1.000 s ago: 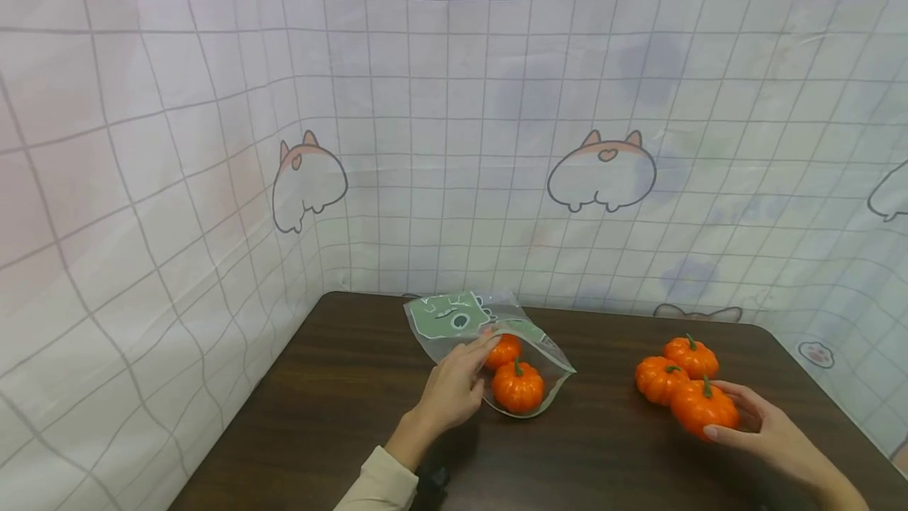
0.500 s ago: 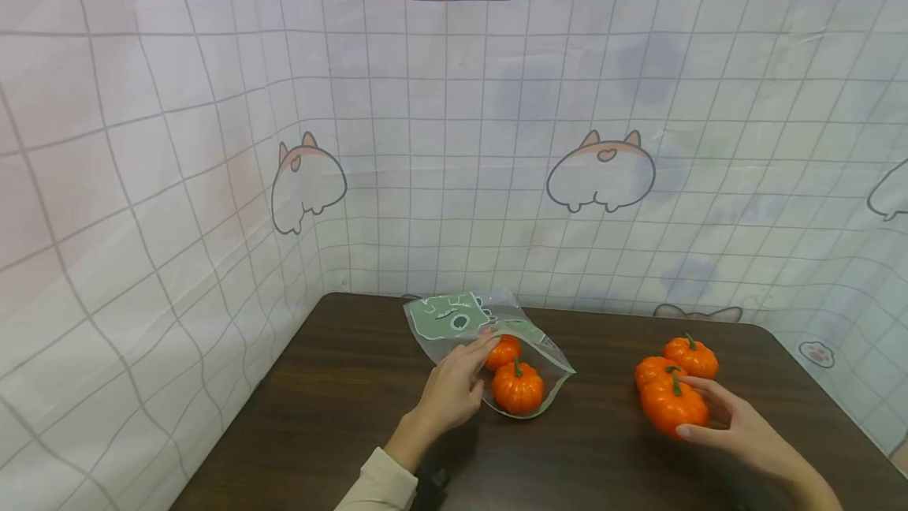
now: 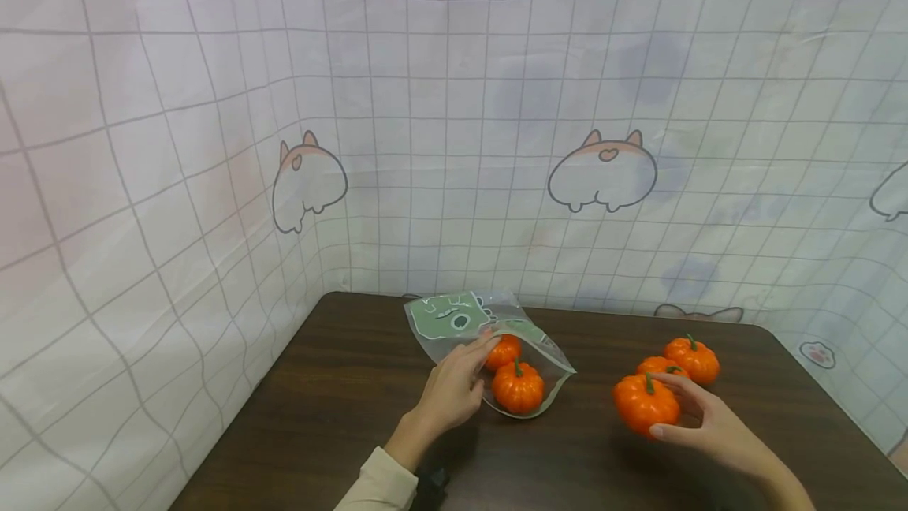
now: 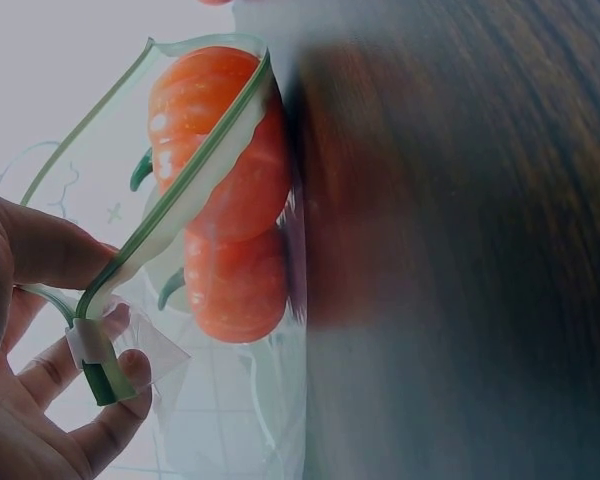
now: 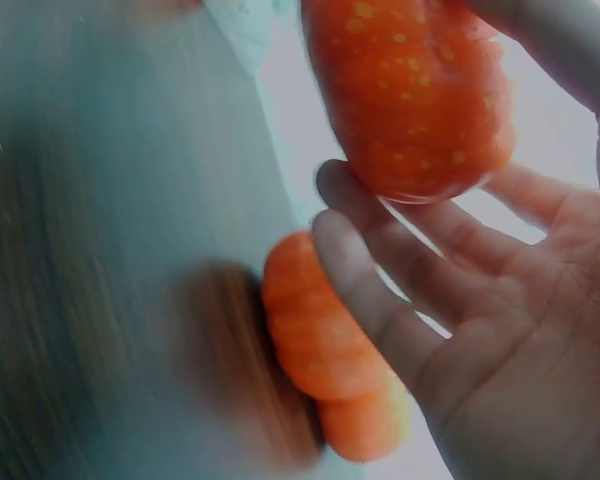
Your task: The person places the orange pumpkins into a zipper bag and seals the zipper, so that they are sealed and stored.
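Observation:
A clear zip bag with a green cartoon print lies on the table, its mouth spread toward me. Two small orange pumpkins sit inside, one behind the other. My left hand holds the bag's mouth at its left corner; the left wrist view shows thumb and fingers at the green zip edge beside a white slider. In my right hand is another orange pumpkin with a green stem, gripped between thumb and fingers. The right wrist view shows this pumpkin raised off the table.
Two more pumpkins stand on the dark wooden table at the right, the nearer one partly covered by my right hand and its pumpkin. A white gridded curtain with cartoon dogs hangs behind and to the left of the table.
My right hand has carried its pumpkin leftward, away from the two at the right and nearer the bag. The left hand and the bag have stayed in place.

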Demonstrator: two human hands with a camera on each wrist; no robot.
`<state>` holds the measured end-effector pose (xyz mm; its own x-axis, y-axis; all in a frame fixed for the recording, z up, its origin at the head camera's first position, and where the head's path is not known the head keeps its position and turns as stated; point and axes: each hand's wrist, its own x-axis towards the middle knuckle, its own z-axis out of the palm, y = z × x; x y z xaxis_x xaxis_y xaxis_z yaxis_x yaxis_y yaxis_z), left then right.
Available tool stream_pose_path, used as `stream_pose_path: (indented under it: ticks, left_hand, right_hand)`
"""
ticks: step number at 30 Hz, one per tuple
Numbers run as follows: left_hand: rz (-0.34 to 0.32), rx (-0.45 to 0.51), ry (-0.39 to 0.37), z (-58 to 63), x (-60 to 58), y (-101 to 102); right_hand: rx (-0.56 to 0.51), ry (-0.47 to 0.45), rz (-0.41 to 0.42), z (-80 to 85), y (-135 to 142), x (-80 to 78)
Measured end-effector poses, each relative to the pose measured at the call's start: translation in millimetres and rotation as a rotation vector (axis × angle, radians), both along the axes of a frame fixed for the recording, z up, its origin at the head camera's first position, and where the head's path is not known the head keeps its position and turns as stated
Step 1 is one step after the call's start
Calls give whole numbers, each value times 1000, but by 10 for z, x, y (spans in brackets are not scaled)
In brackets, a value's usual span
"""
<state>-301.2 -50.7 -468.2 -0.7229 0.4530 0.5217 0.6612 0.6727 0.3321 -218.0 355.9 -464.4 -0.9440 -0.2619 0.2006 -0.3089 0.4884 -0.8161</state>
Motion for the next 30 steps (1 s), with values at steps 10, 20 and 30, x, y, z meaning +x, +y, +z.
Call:
stream_pose_path:
  ticks: [10, 20, 30]
  left_hand:
    - [-4, 3, -1, 8, -7, -11]
    - [-5, 9, -5, 6, 10, -2]
    - [-6, 10, -15, 10, 11, -9]
  right_hand:
    - [-22, -34, 5, 25, -305, -22]
    - [-23, -26, 19, 23, -582, -89]
    - [-41, -41, 111, 7, -790, -137]
